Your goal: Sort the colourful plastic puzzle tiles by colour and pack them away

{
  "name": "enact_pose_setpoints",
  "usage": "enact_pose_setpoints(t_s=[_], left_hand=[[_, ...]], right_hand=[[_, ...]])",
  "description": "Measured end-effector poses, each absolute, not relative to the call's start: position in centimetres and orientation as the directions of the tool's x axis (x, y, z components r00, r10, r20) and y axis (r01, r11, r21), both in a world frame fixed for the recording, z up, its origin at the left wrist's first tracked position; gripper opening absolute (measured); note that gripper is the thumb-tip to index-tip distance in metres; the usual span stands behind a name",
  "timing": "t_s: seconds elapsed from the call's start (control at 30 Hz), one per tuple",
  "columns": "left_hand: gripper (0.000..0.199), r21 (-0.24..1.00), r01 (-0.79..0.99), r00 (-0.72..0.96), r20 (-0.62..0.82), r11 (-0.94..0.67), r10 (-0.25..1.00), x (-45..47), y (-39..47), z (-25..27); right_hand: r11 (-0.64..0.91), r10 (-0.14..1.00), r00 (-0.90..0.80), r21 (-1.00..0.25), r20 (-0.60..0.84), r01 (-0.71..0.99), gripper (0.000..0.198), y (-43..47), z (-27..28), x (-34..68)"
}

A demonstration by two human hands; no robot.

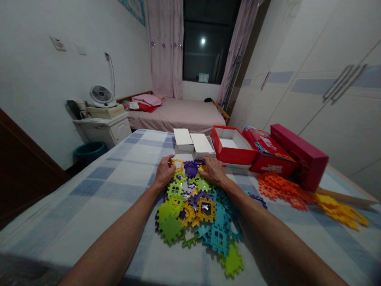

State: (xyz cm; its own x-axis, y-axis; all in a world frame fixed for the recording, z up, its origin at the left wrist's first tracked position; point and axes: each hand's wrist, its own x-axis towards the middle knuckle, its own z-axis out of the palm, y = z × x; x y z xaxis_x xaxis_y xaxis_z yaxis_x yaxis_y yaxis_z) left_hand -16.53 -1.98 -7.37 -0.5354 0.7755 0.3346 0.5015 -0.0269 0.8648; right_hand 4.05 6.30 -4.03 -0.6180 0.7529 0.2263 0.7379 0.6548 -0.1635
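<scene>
A heap of plastic interlocking building pieces lies in front of me: lime green pieces (pixel 171 228), teal pieces (pixel 219 238), and yellow and purple ones. At the far end of the heap, my left hand (pixel 165 171) is closed on the left edge of a yellow square piece (pixel 178 164). Opposite it, my right hand (pixel 213 171) has its fingers and thumb closed around another yellow piece (pixel 203 169), mostly hidden by the hand. Between the hands sits a purple piece (pixel 191 169).
Beyond the hands stand white boxes (pixel 203 143), an open red box (pixel 233 153), a printed red box (pixel 269 153) and a long crimson box (pixel 300 155). Orange pieces (pixel 282 188) and yellow pieces (pixel 339 208) lie at right on the checked cloth (pixel 110 198).
</scene>
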Motion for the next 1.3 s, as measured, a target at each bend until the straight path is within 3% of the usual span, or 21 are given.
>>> enact_pose_setpoints(t_s=[0.07, 0.13, 0.3, 0.4, 0.47, 0.63, 0.8, 0.9, 1.07, 1.13, 1.3], left_hand=[[0.044, 0.910, 0.413, -0.592, 0.276, -0.008, 0.757, -16.7, -1.9, -7.4], [0.040, 0.926, 0.378, -0.621, 0.250, 0.004, 0.743, -16.9, -1.9, -7.4], [0.043, 0.955, 0.296, -0.662, 0.205, 0.000, 0.721, -17.0, -2.0, -7.2], [0.044, 0.963, 0.271, -0.676, 0.191, -0.001, 0.711, -16.9, -2.1, -7.1], [0.043, 0.965, 0.263, -0.682, 0.186, 0.001, 0.707, -16.8, -2.1, -7.1], [0.041, 0.967, 0.256, -0.685, 0.180, 0.003, 0.706, -16.7, -2.1, -7.0], [0.040, 0.967, 0.255, -0.681, 0.185, -0.007, 0.708, -16.7, -2.2, -6.9], [0.040, 0.967, 0.254, -0.681, 0.186, -0.010, 0.709, -16.7, -2.3, -6.9], [0.041, 0.969, 0.248, -0.685, 0.181, -0.007, 0.706, -16.7, -2.1, -7.1], [0.042, 0.968, 0.251, -0.688, 0.184, -0.007, 0.702, -16.7, -2.0, -7.1], [0.041, 0.965, 0.261, -0.695, 0.198, -0.014, 0.691, -16.7, -2.0, -7.1]], right_hand=[[0.642, 0.764, -0.582, -0.229, 0.280, 0.732, 0.055, 6.2, -3.9, 4.5], [0.617, 0.786, -0.525, -0.378, 0.326, 0.690, 0.051, 6.3, -3.6, 5.0], [0.526, 0.824, -0.443, -0.766, 0.352, 0.369, 0.049, 6.1, -1.5, 7.0], [0.504, 0.804, -0.468, -0.839, 0.368, 0.206, 0.046, 3.9, 0.5, 8.8], [0.570, 0.731, -0.586, -0.785, 0.349, 0.244, 0.042, 1.3, 1.4, 10.1], [0.828, 0.498, -0.815, -0.443, 0.297, 0.345, 0.038, -5.2, 0.6, 11.5], [0.894, 0.436, -0.859, -0.241, 0.270, 0.378, 0.049, -7.1, -2.0, 10.8], [0.873, 0.483, -0.839, -0.208, 0.251, 0.440, 0.048, -6.4, -2.8, 10.5], [0.831, 0.540, -0.793, -0.325, 0.281, 0.451, 0.046, -5.8, -2.0, 10.6], [0.869, 0.469, -0.832, -0.325, 0.295, 0.374, 0.047, -6.1, -1.5, 10.3], [0.973, 0.157, -0.964, -0.203, 0.216, 0.113, 0.031, -7.5, -1.5, 8.1]])
